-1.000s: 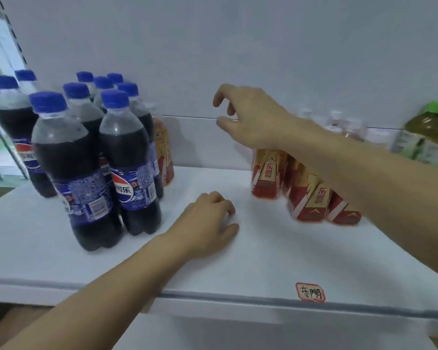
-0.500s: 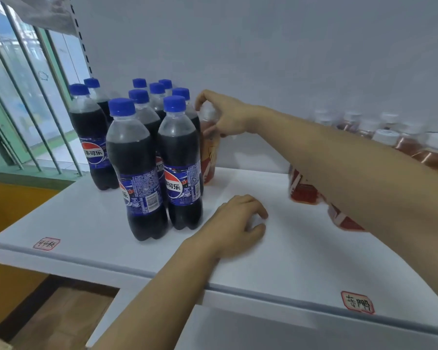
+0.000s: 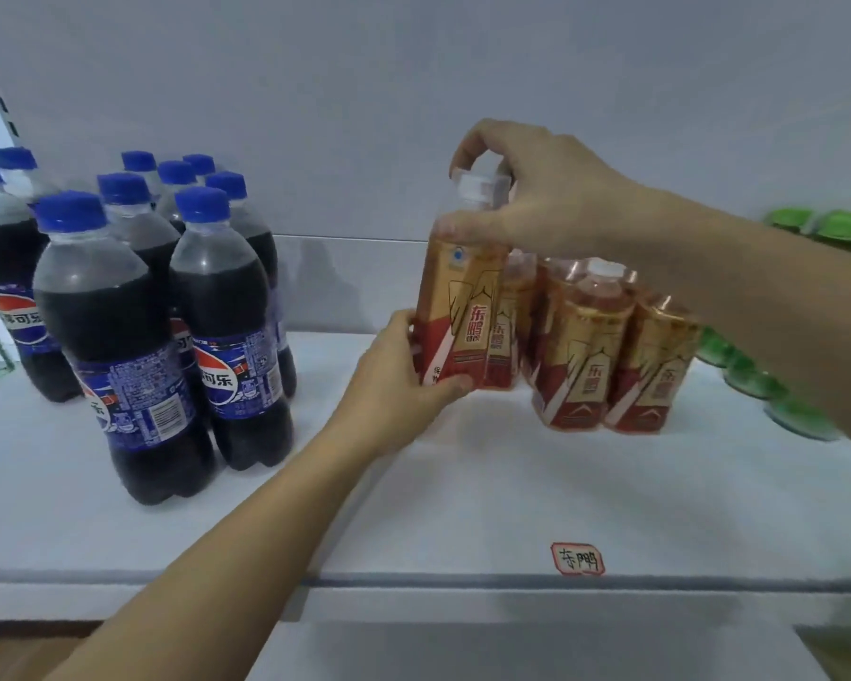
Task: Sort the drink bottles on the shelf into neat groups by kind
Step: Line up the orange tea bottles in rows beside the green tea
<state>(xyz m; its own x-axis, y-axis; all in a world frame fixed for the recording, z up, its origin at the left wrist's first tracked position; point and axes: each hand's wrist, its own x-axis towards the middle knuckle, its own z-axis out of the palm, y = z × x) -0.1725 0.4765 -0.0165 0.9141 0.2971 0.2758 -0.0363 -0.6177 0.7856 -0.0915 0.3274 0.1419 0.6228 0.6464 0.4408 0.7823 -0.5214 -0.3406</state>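
Head camera looks forward and down, close over the shelf (image 3: pixel 463 508).

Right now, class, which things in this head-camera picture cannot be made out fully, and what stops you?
- Green bottles: blurred, hidden behind the right arm, cut by the right edge.
- Held bottle's cap: partly covered by the right hand.
- Held bottle: base hidden by the left hand.
- Rear cola bottles: only caps show, hidden by the front ones.

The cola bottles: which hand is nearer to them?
Left. The left hand holds the base of the gold bottle, on the side facing the cola bottles. The right hand grips that bottle's top, higher and farther from them.
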